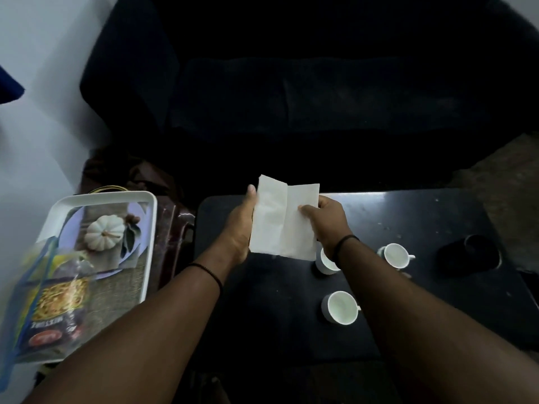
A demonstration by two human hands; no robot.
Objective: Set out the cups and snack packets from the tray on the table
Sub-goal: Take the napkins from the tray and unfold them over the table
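Both hands hold a creased white paper napkin [284, 218] up over the black glossy counter [423, 217]: the left hand [240, 225] lies with fingers straight along the napkin's left edge, thumb hidden behind the sheet, and the right hand [328, 218] pinches its right edge between thumb and curled fingers. Three small white cups [341, 307] already stand on the counter below and to the right of the napkin, one tucked under the right wrist. That is the likeliest trouble: lowering the right forearm could tip that cup. The thin sheet could also tear if the hands pull apart too briskly. Left of the napkin, off the counter, the white rectangular tray [150, 228] carries a yellow and dark snack packet [57, 307], blurred and cut by the frame edge, so I cannot tell whether more packets lie under it. What supports the tray is hidden, and the counter's near edge is lost in shadow.
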